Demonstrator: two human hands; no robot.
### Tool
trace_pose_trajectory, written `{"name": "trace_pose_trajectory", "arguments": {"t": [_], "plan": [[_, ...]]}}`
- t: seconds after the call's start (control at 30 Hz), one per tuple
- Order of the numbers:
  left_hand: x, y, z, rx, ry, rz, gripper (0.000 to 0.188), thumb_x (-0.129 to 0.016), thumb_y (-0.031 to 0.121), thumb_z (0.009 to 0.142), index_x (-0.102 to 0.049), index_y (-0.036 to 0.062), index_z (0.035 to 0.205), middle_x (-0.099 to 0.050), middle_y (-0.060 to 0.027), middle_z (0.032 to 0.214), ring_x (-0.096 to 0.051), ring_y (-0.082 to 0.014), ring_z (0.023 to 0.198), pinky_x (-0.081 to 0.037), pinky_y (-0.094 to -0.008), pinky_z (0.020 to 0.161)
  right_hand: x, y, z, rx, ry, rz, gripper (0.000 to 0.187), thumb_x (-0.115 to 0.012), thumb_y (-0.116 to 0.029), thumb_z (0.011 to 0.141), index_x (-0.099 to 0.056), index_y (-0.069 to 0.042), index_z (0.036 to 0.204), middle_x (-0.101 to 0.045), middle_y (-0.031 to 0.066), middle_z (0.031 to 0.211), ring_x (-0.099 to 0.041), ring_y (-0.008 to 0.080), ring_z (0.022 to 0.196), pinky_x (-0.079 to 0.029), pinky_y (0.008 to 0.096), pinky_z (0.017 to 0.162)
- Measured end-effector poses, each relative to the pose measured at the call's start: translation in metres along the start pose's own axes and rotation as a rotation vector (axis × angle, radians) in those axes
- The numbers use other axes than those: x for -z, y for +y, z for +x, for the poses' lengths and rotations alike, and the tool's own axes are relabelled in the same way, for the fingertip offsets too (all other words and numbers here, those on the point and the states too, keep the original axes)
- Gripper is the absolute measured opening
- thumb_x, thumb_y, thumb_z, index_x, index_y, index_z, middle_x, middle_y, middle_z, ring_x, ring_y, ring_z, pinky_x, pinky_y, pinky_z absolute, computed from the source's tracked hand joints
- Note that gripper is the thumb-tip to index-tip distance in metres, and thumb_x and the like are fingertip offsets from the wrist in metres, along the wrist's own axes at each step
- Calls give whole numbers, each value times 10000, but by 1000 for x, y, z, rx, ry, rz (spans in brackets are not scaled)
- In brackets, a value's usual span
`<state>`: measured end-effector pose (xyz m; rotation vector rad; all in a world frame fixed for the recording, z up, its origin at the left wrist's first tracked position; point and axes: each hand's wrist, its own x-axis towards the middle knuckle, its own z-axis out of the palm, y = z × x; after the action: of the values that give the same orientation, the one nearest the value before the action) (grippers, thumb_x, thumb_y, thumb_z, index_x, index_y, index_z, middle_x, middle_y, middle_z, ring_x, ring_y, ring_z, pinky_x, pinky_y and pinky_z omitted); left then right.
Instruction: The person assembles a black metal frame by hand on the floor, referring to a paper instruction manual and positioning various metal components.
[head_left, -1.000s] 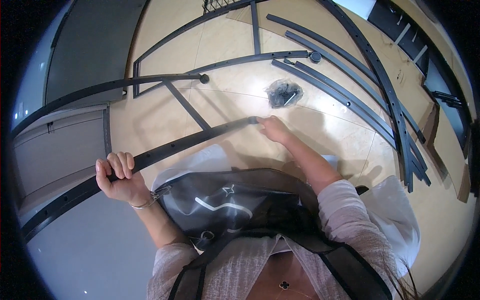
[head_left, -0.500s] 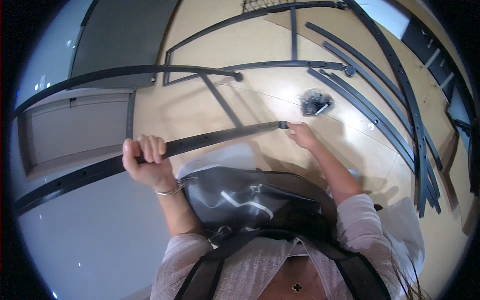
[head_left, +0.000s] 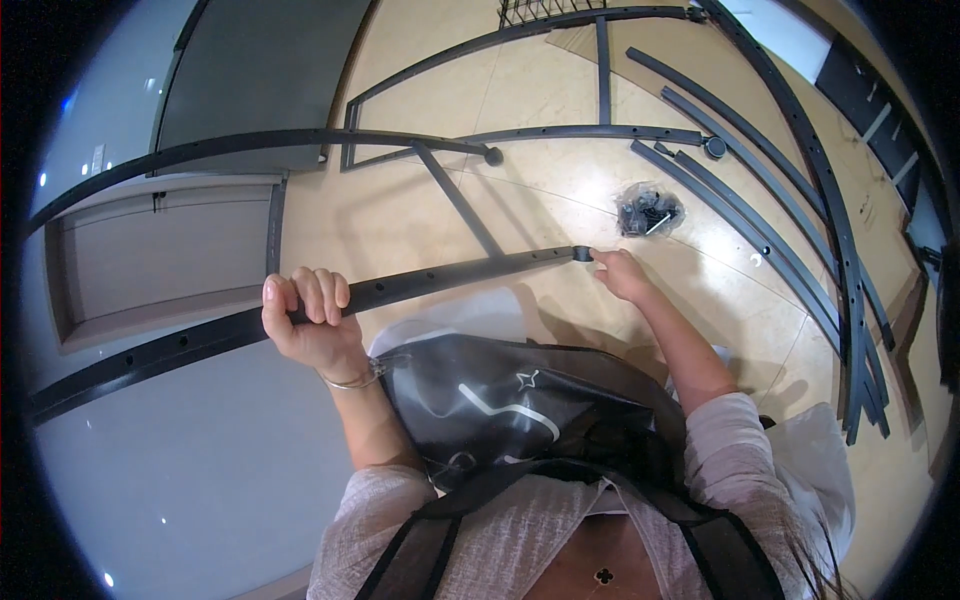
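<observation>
My left hand (head_left: 312, 318) is wrapped round the near bar of a black metal frame (head_left: 430, 281), which is held off the floor and has small holes along its length. At that bar's right end sits a short round black foot (head_left: 582, 254). The fingers of my right hand (head_left: 622, 275) are closed on this foot, with the thumb and fingertips partly hidden. A crossbar (head_left: 457, 200) joins the near bar to the frame's far bar, which ends in another round foot (head_left: 493, 156).
A second black frame (head_left: 604, 75) lies beyond. To the right are several loose black bars (head_left: 740, 240) and a long curved bar (head_left: 800, 140). A clear plastic bag of small hardware (head_left: 648, 212) rests on the tiled floor. A black bag (head_left: 520, 400) is against my front; a grey panel (head_left: 265, 85) stands far left.
The whole scene has shifted slightly to the right in the view. Both hands keep their places on the frame, with no clear turn of the foot visible.
</observation>
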<state>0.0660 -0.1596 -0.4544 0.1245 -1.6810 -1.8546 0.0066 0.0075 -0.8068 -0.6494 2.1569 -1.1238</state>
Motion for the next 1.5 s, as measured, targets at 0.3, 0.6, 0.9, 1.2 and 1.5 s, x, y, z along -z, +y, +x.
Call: {"name": "trace_pose_trajectory", "arguments": {"t": [0.3,0.6,0.9,1.2,1.5], "plan": [[-1,-2,-1,-9,40,33,311,-386,219,827,-267,132,552,-262,6,408,-251,-77,337,-257,-213,366,-2,2,3,2,1,31,391,-551,-151,734,-503,-120,1121,-556,174,959,-490,316,938,-383,380,847],[-5,-8,2,25,73,1,303,-382,218,825,-269,139,554,-261,17,413,-227,-68,346,-234,-200,367,-8,25,6,158,133,-29,312,-485,-94,703,-535,-132,1009,-571,178,707,-553,334,666,-442,429,641],[11,-1,3,-29,-55,-31,314,-371,201,858,-271,130,569,-249,19,437,-223,-57,357,-204,-185,366,-13,9,3,144,133,-21,160,-487,-125,718,-530,-95,869,-545,183,677,-537,357,673,-414,451,600],[-27,1,-4,13,440,-1,331,-355,185,867,-248,118,560,-255,10,464,-220,-59,375,-212,-180,383,-15,2,-4,159,166,-23,186,-486,-117,717,-532,-43,882,-554,189,707,-542,355,701,-418,451,647],[28,17,12,32,32,28,279,-434,106,747,-287,139,513,-237,13,479,-233,-84,428,-235,-229,489,12,37,-2,-2,137,-44,192,-525,-121,699,-582,-59,872,-574,151,852,-539,308,822,-425,390,745]]}}
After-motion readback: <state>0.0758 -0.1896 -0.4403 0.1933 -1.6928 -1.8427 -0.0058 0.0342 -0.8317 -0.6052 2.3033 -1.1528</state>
